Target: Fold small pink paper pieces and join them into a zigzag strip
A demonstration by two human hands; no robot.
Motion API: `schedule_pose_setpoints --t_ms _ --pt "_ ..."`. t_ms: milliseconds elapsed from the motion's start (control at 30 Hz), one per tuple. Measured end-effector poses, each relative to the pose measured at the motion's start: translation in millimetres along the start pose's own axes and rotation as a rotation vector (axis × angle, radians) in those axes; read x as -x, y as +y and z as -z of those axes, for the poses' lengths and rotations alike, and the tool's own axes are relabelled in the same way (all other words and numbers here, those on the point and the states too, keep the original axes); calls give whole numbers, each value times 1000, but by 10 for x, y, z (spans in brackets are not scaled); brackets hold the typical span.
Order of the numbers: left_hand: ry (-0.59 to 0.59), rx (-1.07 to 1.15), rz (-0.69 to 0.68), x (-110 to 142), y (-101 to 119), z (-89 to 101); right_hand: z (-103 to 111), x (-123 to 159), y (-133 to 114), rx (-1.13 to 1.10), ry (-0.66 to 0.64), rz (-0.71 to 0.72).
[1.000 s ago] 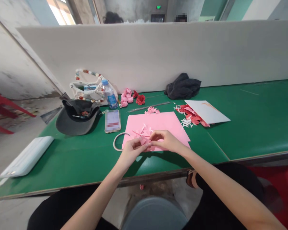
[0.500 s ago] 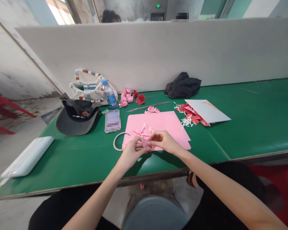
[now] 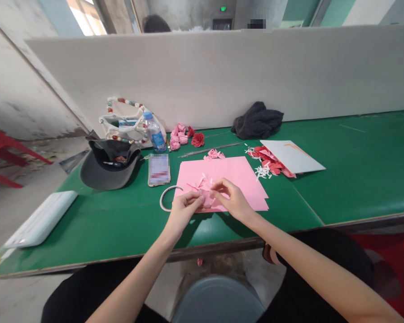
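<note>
Over the near part of the pink paper sheets point(image 3: 222, 172), my left hand point(image 3: 185, 206) pinches a small pink paper piece point(image 3: 207, 197) between thumb and fingers. My right hand point(image 3: 230, 197) is closed in a pinch at the right side of that same piece. Just behind my fingers lie several pink paper pieces with white strips point(image 3: 202, 183). A pale ring-shaped roll of tape point(image 3: 162, 202) rests beside my left hand, at the left edge of the sheets. Folded pink paper petals point(image 3: 214, 154) sit at the far edge of the sheets.
Along the back stand a beaded bag point(image 3: 121, 121), a water bottle point(image 3: 155, 134), pink and red paper flowers point(image 3: 197, 139), thin wires point(image 3: 212, 149) and a dark cloth point(image 3: 257, 121). A cap point(image 3: 109, 172) and phone point(image 3: 159, 169) lie left; red scraps point(image 3: 272, 163) and a white sheet point(image 3: 292, 155) right.
My right hand's fingers have shifted slightly up and right, and my left thumb has moved up along the pink piece. The view has shifted a little; the other things stay put.
</note>
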State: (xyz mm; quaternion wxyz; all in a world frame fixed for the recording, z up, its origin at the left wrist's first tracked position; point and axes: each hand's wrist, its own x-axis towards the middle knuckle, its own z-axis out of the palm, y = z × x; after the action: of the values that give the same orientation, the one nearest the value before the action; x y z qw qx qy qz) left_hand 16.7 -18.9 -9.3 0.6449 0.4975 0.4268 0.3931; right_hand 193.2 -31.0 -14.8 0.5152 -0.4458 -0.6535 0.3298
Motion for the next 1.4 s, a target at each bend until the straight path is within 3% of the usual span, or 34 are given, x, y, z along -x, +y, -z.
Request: schedule_pose_setpoints --t_ms 100,200,367,667,1033,1400 --pt "-43 -50 22 4 5 -6 18 23 -37 241 38 229" --pt "-107 -77 37 11 10 -17 27 46 -55 339 -40 334" --pt "-161 -136 -2 16 -17 -20 40 38 -36 349 -99 277" --pt "-182 -415 -197 40 -19 -21 103 -8 -59 357 -246 270" --pt "-235 -399 -188 35 -17 7 138 -52 -60 189 -261 100" --pt "-241 -432 -185 42 -36 9 104 -19 -74 198 -271 106"
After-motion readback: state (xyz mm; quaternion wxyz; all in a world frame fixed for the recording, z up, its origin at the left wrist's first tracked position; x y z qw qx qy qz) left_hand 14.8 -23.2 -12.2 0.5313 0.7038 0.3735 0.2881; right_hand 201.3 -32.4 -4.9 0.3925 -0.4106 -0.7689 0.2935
